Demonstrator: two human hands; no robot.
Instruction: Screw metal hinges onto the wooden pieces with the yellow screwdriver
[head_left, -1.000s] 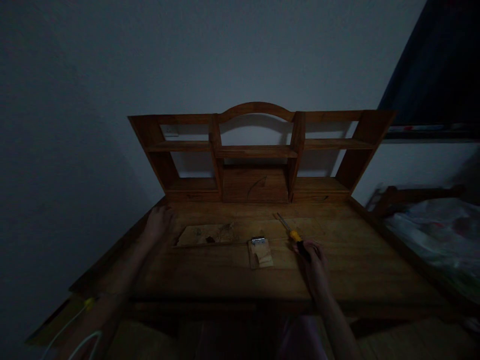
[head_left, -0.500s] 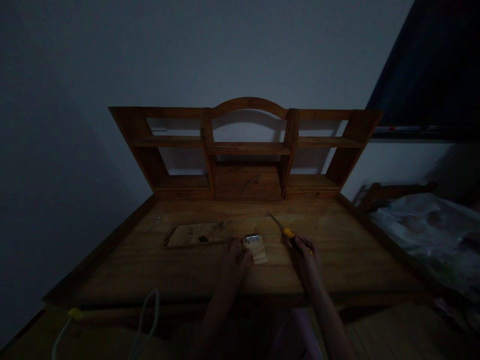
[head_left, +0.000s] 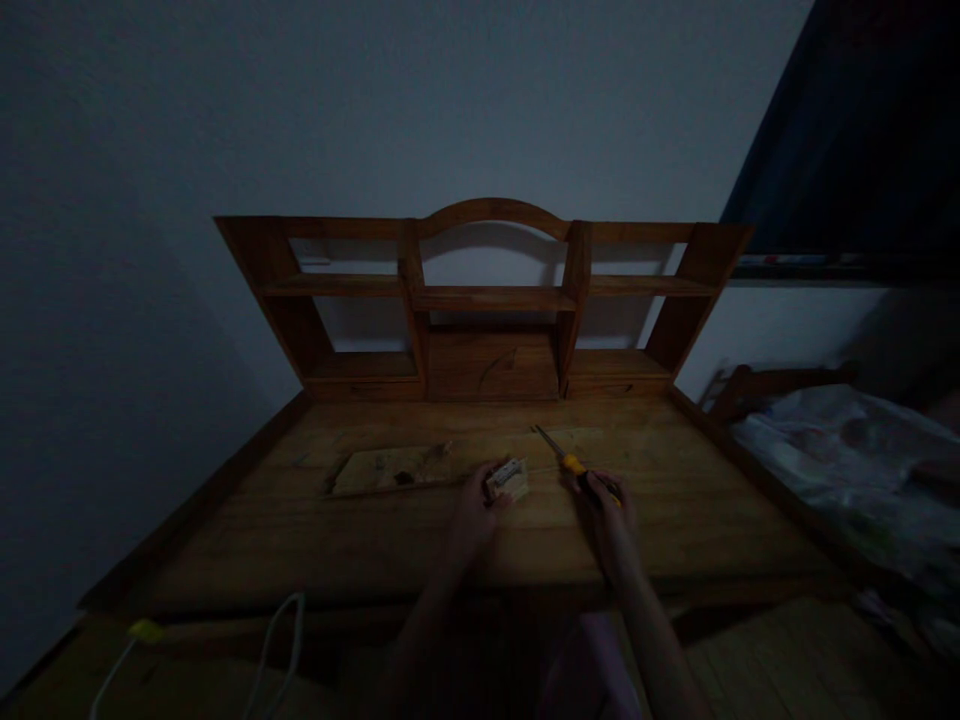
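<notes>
In the head view, my left hand [head_left: 472, 515] is closed around the left side of a small wooden block [head_left: 518, 487]. A shiny metal fitting [head_left: 509, 471], perhaps a hinge, sits along the block's upper edge; its details are too dark to tell. My right hand [head_left: 613, 518] grips a screwdriver [head_left: 573, 464] by its yellow and black handle. The screwdriver's thin shaft points away to the upper left, its tip over the desk top, apart from the block. Both hands are low over the wooden desk [head_left: 375, 540].
Left of my hands, a rough patch [head_left: 386, 470] of broken surface marks the desk. A wooden shelf unit [head_left: 495, 298] stands at the back against the wall. White cable [head_left: 297, 625] and a yellow object [head_left: 146, 631] are at the front left. Plastic-covered things [head_left: 825, 440] lie right.
The wooden block has been tilted up and turned in my left hand, so its metal fitting now slants. My right hand keeps the screwdriver in nearly the same place.
</notes>
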